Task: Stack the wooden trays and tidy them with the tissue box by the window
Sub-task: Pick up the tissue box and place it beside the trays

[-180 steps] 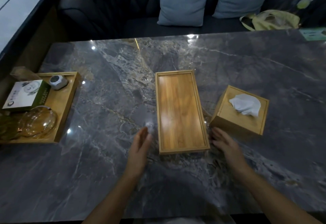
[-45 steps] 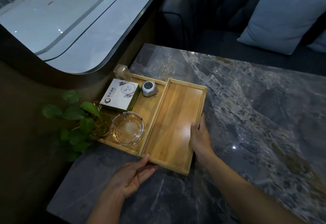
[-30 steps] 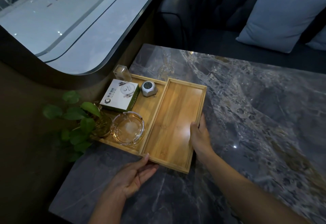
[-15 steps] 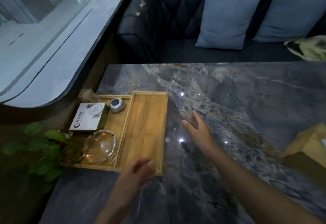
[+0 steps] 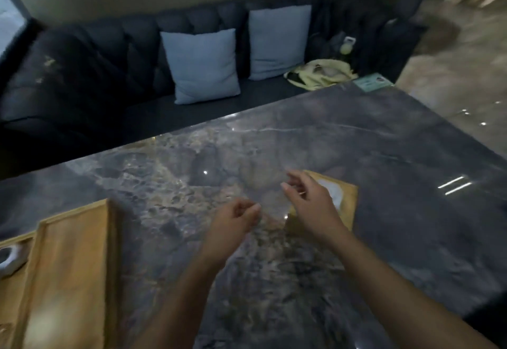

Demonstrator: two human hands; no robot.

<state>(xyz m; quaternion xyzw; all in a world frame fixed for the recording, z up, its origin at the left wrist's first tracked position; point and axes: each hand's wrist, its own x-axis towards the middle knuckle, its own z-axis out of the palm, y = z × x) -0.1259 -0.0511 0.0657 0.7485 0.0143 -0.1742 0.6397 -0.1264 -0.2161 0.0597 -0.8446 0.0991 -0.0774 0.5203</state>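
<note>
Both hands off the wooden tray (image 5: 68, 280) since the earlier frames, now mid-table. Head view, blurred: right hand (image 5: 312, 208) open, fingers spread, over tissue box (image 5: 345, 206); left hand (image 5: 233, 225) loosely curled, empty. Tray near left on marble table (image 5: 397, 156).

The table (image 5: 384, 156) was dark grey marble veined with tan and white. Both wooden trays (image 5: 68, 266) and the tissue box (image 5: 348, 206) were honey-yellow, the tissue (image 5: 333, 190) white. Two pale blue cushions (image 5: 203, 66) sat against a black sofa (image 5: 82, 74).
</note>
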